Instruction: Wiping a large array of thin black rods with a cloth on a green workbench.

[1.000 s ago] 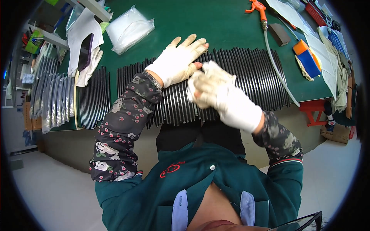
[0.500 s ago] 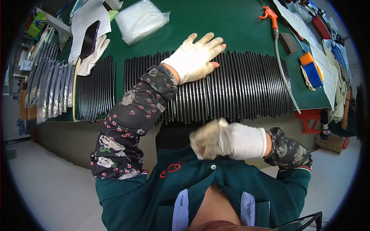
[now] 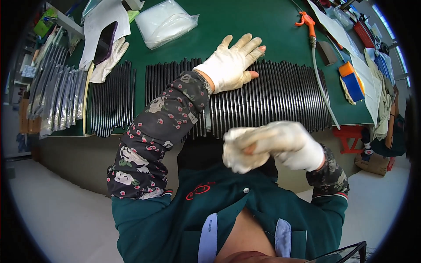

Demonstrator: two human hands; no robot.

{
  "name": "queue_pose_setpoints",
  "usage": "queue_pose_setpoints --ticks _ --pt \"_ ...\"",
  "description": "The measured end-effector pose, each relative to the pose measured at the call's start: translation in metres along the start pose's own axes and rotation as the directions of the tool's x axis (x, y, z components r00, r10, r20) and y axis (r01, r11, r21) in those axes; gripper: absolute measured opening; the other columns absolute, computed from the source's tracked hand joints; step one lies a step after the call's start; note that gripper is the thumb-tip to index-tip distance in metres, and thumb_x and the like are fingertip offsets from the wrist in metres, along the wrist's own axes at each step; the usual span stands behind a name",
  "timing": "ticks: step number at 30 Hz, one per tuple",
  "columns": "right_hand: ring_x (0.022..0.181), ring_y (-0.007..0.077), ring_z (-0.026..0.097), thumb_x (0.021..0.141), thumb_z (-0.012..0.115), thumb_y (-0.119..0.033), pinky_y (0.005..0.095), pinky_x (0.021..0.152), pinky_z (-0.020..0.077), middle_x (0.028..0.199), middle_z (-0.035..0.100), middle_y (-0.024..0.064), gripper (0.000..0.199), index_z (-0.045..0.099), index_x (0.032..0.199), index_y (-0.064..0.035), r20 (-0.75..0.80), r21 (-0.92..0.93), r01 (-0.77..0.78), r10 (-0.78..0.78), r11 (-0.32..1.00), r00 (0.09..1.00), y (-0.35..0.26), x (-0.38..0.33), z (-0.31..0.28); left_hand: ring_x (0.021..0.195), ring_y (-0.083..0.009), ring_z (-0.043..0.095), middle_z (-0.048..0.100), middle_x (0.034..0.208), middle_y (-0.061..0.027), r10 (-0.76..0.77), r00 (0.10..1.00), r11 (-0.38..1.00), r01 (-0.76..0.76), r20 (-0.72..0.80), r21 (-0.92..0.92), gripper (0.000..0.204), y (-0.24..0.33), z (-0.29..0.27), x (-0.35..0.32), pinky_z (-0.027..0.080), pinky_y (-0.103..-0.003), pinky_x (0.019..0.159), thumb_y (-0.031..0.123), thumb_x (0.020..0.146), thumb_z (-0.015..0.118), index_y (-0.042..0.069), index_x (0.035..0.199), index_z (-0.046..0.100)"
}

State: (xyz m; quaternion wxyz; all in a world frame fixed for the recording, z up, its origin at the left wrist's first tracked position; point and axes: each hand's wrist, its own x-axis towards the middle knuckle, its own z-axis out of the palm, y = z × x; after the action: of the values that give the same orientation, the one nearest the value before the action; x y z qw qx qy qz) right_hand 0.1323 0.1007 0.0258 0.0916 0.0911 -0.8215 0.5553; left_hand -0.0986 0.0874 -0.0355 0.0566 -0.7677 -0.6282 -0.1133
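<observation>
A row of slim black rods [image 3: 280, 96] lies side by side on the green table, running from near to far. My left hand [image 3: 232, 61], in a white glove with bare thumb and finger tips, rests flat across the rods' upper part with fingers spread. My right hand [image 3: 289, 142], gloved too and slightly blurred, is closed around a wadded white cloth [image 3: 243, 153]. It hovers by the near ends of the rods, in front of my body. Below my left forearm a narrow gap shows between rods.
Left of the row lie more black rods [image 3: 112, 101], bagged rods [image 3: 63, 101], a phone [image 3: 105, 41] and a spare glove [image 3: 109, 61]. A plastic-wrapped white pack [image 3: 165, 24] sits behind. On the right are an orange air gun [image 3: 307, 22], its hose [image 3: 321, 83] and a blue-orange block [image 3: 352, 83].
My right hand has risen with the cloth toward the rods' near ends. My left hand has shifted slightly right and away from me. The view has shifted a little as well.
</observation>
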Motion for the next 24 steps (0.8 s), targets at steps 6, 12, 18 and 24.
queue_pose_setpoints --ticks 6,12,18,24 --pt "0.106 0.0328 0.062 0.076 0.064 0.005 0.0379 0.094 0.0482 0.110 0.066 0.0136 0.030 0.064 0.105 -0.0021 -0.363 -0.538 -0.249 0.046 0.805 0.931 0.023 -0.003 -0.023 0.140 -0.0358 0.029 0.033 0.151 -0.0150 0.060 0.960 0.997 -0.072 -0.274 -0.031 0.065 -0.034 -0.053 -0.020 0.028 -0.046 0.114 0.032 0.093 0.054 0.009 0.148 0.028" --pt "0.104 0.0330 0.056 0.078 0.071 -0.012 0.0404 0.088 0.0481 0.104 0.058 0.0122 0.022 0.064 0.098 -0.0044 -0.300 -0.739 -0.273 0.061 0.617 0.952 0.023 0.015 -0.009 0.142 -0.0334 0.025 0.032 0.152 -0.0122 0.056 0.991 0.985 -0.074 0.121 0.153 0.063 -0.087 -0.064 -0.103 0.022 -0.049 0.116 0.035 0.094 0.052 0.011 0.147 0.030" --pt "0.090 0.0306 0.062 0.080 0.070 -0.010 0.0374 0.079 0.0508 0.094 0.062 0.0119 0.018 0.061 0.094 -0.0032 -0.290 -0.479 -0.236 0.102 0.845 0.952 0.022 0.045 -0.010 0.144 -0.0296 0.023 0.030 0.153 -0.0081 0.058 0.982 0.991 -0.079 0.178 0.112 0.060 -0.062 -0.042 -0.099 0.019 -0.052 0.116 0.030 0.091 0.053 0.013 0.146 0.035" --pt "0.113 0.0346 0.055 0.078 0.061 -0.004 0.0428 0.098 0.0424 0.121 0.056 0.0165 0.035 0.054 0.113 -0.0036 -0.018 -0.540 0.163 -0.205 0.826 0.979 0.052 0.072 0.050 0.141 -0.0278 0.029 0.036 0.151 -0.0062 0.032 0.997 0.999 -0.034 0.075 0.019 0.059 -0.055 -0.029 -0.088 0.025 -0.050 0.114 0.024 0.088 0.061 0.014 0.142 0.041"
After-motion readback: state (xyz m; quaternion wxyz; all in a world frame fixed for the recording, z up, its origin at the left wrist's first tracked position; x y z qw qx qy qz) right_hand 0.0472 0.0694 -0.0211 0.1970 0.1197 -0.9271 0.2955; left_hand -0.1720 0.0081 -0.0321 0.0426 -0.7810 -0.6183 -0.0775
